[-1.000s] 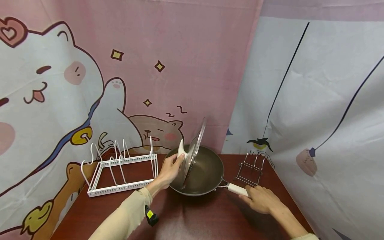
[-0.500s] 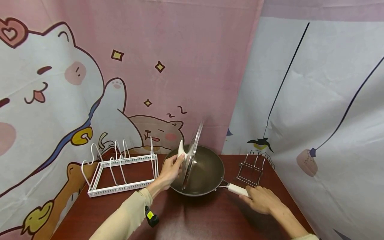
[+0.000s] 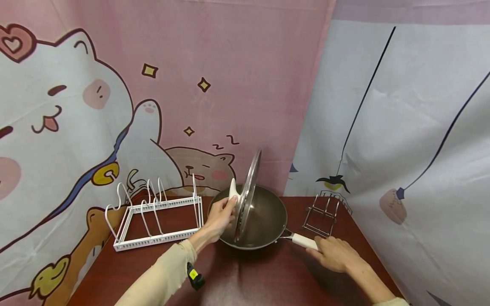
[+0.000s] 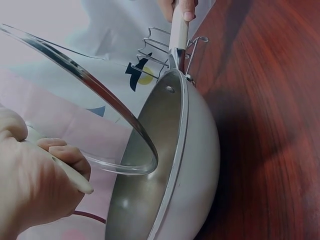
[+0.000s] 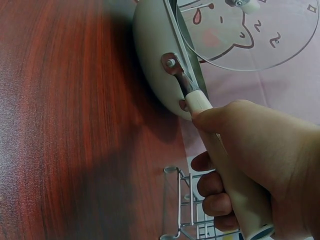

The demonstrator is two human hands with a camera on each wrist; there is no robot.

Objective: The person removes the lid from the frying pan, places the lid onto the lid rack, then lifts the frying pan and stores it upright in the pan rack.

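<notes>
My left hand (image 3: 221, 217) grips the white knob (image 3: 233, 190) of a round glass lid (image 3: 249, 199). Tipped almost upright, the lid has a metal rim, and its lower part overlaps the inside of a deep frying pan (image 3: 269, 219). In the left wrist view the rim (image 4: 107, 92) slants down into the pan's opening. The pan is dark inside and pale outside, sitting on the table. My right hand (image 3: 337, 255) holds its white handle (image 5: 227, 175), with the thumb along the top and fingers curled underneath.
A white rack (image 3: 157, 238) with upright hoops stands on the left of the reddish-brown table (image 3: 264, 280). Behind the pan handle, on the right, is a small metal wire rack (image 3: 319, 219). Printed cloth (image 3: 264, 85) hangs close behind and at both sides.
The lid has swung slightly on its knob and leans a bit more to the right at the top. My left hand has shifted a little rightward; the right hand stays on the handle.
</notes>
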